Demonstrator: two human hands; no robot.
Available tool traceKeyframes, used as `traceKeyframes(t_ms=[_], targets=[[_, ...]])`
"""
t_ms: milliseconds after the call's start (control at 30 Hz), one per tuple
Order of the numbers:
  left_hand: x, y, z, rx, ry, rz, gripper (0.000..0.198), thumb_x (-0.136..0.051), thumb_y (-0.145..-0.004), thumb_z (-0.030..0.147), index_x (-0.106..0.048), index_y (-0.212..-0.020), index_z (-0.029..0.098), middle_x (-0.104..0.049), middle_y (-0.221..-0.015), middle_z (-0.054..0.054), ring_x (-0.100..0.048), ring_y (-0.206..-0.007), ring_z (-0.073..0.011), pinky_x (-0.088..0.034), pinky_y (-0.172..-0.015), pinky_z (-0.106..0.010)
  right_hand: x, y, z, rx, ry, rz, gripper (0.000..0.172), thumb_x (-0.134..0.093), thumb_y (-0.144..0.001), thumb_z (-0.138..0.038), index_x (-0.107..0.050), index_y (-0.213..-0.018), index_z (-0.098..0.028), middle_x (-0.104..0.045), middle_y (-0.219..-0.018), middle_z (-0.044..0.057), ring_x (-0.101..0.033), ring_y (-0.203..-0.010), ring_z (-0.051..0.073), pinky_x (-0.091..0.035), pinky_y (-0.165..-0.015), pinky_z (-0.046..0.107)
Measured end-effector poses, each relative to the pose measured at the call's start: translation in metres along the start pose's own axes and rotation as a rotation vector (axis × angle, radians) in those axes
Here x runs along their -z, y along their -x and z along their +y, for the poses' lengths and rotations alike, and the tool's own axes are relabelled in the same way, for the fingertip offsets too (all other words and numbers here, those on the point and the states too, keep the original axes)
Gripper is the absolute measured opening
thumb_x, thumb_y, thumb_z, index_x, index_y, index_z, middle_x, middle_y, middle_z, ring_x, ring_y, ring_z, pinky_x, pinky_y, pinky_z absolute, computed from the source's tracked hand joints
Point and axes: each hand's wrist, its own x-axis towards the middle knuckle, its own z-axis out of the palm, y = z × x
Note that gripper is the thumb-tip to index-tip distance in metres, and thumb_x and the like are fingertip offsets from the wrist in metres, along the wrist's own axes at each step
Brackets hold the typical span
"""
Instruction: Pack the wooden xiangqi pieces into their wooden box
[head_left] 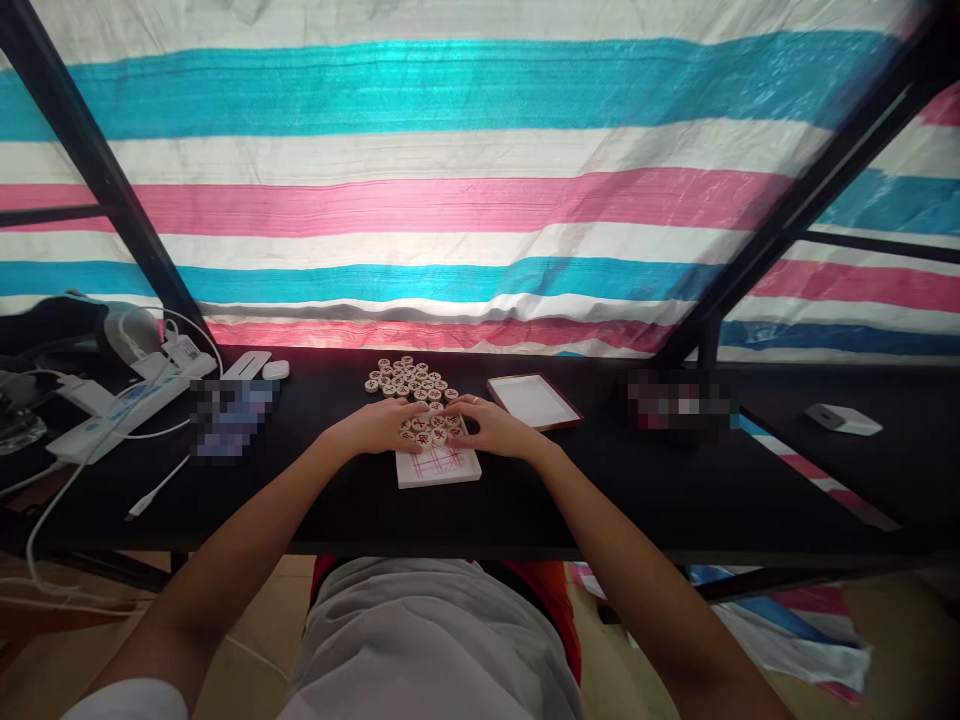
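Observation:
A white box [439, 482] with a red-lined sheet inside lies in front of me on the black table. Over its far part, a cluster of round Chinese chess pieces [438, 424] with dark red characters sits between my two hands. My left hand [382, 426] curls its fingers against the left side of the cluster. From the right, my right hand [491, 427], with a ring on one finger, presses in on the same pieces. Beyond my hands, a loose pile of more chess pieces [405, 377] rests on the table. My fingers partly hide the outer pieces.
To the right lies a white-lined box lid [534, 400]. On the left are a power strip [131, 405], a blurred phone [232, 418], a white earbud case [276, 370] and a cable [157, 490]. A white charger [843, 419] sits far right. Striped sheeting [465, 200] hangs behind.

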Motion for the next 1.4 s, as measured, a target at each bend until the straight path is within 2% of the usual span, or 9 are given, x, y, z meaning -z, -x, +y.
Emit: traceKeyframes(t_ms=[333,567,733,833,933,1033,1167,1400], targets=[[0.000,0.000,0.001,-0.002,-0.019,0.004,0.071,-0.051,-0.078,0.061,-0.036,-0.140,0.029,-0.054,-0.117,-0.008,-0.053,-0.108,-0.0252,-0.042,-0.083,-0.027,-0.002,-0.001,-0.001,-0.012,0.004,0.023,0.041,-0.066,-0.077,-0.039,-0.061,-0.114,-0.023,-0.055,-0.118,0.008,-0.052,-0.113,0.023,-0.040,-0.100,0.039],[-0.003,-0.003,-0.002,-0.009,0.004,-0.008,0.074,-0.053,-0.078,0.061,-0.036,-0.141,0.026,-0.054,-0.118,-0.009,-0.054,-0.106,-0.0251,-0.041,-0.084,-0.028,-0.003,-0.001,-0.003,-0.009,0.012,0.035,0.024,-0.061,-0.081,-0.038,-0.067,-0.097,-0.021,-0.055,-0.116,0.009,-0.054,-0.110,0.022,-0.041,-0.098,0.037],[-0.003,-0.004,-0.002,-0.016,0.017,0.000,0.075,-0.053,-0.077,0.063,-0.038,-0.140,0.026,-0.055,-0.119,-0.009,-0.054,-0.107,-0.0258,-0.041,-0.088,-0.029,-0.004,-0.001,-0.002,0.000,0.014,0.032,0.027,-0.057,-0.084,-0.036,-0.067,-0.106,-0.023,-0.054,-0.116,0.009,-0.054,-0.110,0.022,-0.041,-0.099,0.036],[0.001,-0.003,-0.005,-0.028,0.025,0.071,0.058,-0.042,-0.086,0.059,-0.044,-0.135,0.028,-0.054,-0.126,-0.005,-0.050,-0.114,-0.0231,-0.038,-0.094,-0.029,-0.003,-0.001,-0.001,0.005,0.011,0.029,0.034,-0.058,-0.084,-0.038,-0.064,-0.113,-0.022,-0.054,-0.116,0.010,-0.054,-0.110,0.022,-0.041,-0.099,0.037],[0.005,-0.001,-0.012,0.032,-0.015,0.204,0.043,-0.028,-0.095,0.045,-0.050,-0.128,0.027,-0.053,-0.129,-0.004,-0.047,-0.118,-0.0199,-0.036,-0.099,-0.030,-0.003,0.000,-0.001,-0.012,0.013,0.021,0.038,-0.058,-0.083,-0.040,-0.062,-0.116,-0.022,-0.053,-0.119,0.010,-0.052,-0.112,0.023,-0.040,-0.100,0.038],[0.006,-0.001,-0.023,0.129,-0.118,0.265,0.037,-0.029,-0.095,0.034,-0.056,-0.120,0.026,-0.056,-0.123,-0.004,-0.049,-0.116,-0.0197,-0.040,-0.096,-0.030,-0.002,-0.001,0.000,-0.036,0.016,0.007,0.038,-0.058,-0.083,-0.041,-0.061,-0.116,-0.023,-0.054,-0.119,0.010,-0.051,-0.113,0.023,-0.040,-0.099,0.038],[0.007,-0.003,-0.032,0.171,-0.205,0.197,0.032,-0.037,-0.091,0.026,-0.060,-0.113,0.026,-0.059,-0.119,-0.003,-0.053,-0.111,-0.0195,-0.043,-0.093,-0.029,0.000,-0.001,0.000,-0.045,0.003,0.007,0.034,-0.053,-0.087,-0.040,-0.062,-0.115,-0.023,-0.056,-0.117,0.009,-0.054,-0.109,0.022,-0.041,-0.096,0.037],[0.010,-0.004,-0.040,0.220,-0.227,0.158,0.026,-0.044,-0.087,0.027,-0.062,-0.106,0.021,-0.062,-0.109,-0.007,-0.057,-0.102,-0.0212,-0.046,-0.082,-0.027,0.002,-0.004,0.001,-0.089,0.005,0.040,0.033,-0.040,-0.093,-0.033,-0.064,-0.111,-0.020,-0.061,-0.110,0.009,-0.058,-0.101,0.020,-0.043,-0.093,0.034]])
